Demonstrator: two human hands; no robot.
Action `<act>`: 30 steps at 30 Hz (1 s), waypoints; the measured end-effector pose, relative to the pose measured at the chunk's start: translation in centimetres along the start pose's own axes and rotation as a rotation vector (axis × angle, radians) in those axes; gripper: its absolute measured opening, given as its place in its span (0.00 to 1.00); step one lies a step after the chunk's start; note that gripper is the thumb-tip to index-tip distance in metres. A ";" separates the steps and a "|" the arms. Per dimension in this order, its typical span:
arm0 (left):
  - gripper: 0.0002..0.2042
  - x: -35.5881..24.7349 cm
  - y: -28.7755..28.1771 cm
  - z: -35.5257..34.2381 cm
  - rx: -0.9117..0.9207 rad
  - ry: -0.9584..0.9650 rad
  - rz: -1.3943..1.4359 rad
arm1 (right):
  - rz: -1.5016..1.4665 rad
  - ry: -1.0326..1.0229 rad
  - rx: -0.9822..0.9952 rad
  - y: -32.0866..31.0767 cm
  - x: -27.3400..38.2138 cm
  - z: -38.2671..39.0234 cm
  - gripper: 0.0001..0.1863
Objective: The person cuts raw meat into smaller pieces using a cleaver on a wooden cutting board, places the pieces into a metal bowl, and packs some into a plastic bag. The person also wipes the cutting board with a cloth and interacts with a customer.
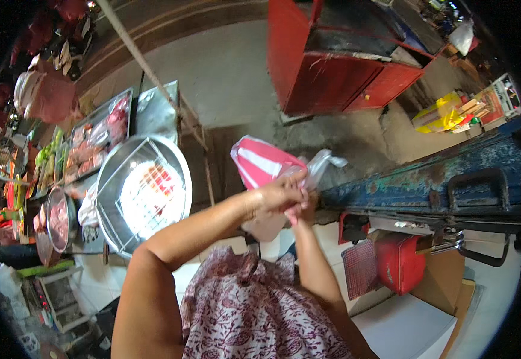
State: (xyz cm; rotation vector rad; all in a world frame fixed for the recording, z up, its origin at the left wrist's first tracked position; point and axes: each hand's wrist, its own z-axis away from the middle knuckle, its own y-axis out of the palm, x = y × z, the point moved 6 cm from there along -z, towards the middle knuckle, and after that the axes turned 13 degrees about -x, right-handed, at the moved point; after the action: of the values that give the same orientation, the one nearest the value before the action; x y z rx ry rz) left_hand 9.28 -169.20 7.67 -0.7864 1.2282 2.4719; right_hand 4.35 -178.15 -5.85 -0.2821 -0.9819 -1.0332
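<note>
In front of my body, my left hand and my right hand are together, fingers closed and overlapping. A pink-and-white striped plastic bag sticks out beyond my left hand. Thin clear plastic with a twisted end rises past the fingers on the right. Below my left hand hangs a pale, translucent bulging bag. The hands grip this bundled plastic, but which fingers hold which bag is hidden by their overlap.
On the left, a big steel basin with a wire grid stands beside a tray of meat and a smaller bowl of meat. A thin pole crosses there. A red cabinet stands ahead; a worn blue counter runs rightward.
</note>
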 end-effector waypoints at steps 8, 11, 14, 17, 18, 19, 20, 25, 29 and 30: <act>0.46 2.1 8.6 2.9 0.254 -0.097 -0.128 | 0.537 -0.181 0.256 0.5 -2.7 4.9 0.21; 0.43 -0.2 8.8 4.8 0.240 0.049 -0.188 | 0.538 -0.399 0.258 -0.3 1.3 5.8 0.21; 0.30 -3.9 5.0 6.0 0.072 0.180 -0.222 | 0.621 -0.630 0.236 3.2 3.2 1.5 0.22; 0.14 -8.5 -1.2 5.4 -0.286 0.462 -0.816 | 0.778 -0.612 0.257 7.4 1.5 -5.2 0.22; 0.11 -8.6 -3.4 5.0 -0.380 0.315 -0.715 | 0.804 -0.559 0.259 7.9 0.6 -6.8 0.22; 0.07 -8.3 -4.6 4.4 -0.337 0.132 -0.653 | 0.819 -0.514 0.257 7.9 0.0 -7.8 0.22; 0.06 -7.3 -4.9 4.0 -0.300 0.007 -0.495 | 0.808 -0.482 0.259 7.2 -0.6 -8.2 0.22; 0.09 -2.8 2.6 1.4 0.047 0.088 -0.277 | 0.671 -0.342 0.341 1.9 -0.9 -6.3 0.22; 0.09 -7.4 2.5 -1.1 0.000 0.237 -0.061 | 0.444 -0.243 0.537 5.1 0.0 -8.6 0.23; 0.09 -9.0 1.5 -1.7 -0.081 0.256 0.065 | 0.312 -0.200 0.564 6.7 0.4 -9.3 0.23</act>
State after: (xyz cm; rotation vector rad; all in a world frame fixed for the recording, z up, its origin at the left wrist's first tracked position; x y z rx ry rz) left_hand 16.53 -171.44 13.05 -1.1318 1.2606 2.5468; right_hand 15.07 -180.67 -9.22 -0.0649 -1.3189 -0.4219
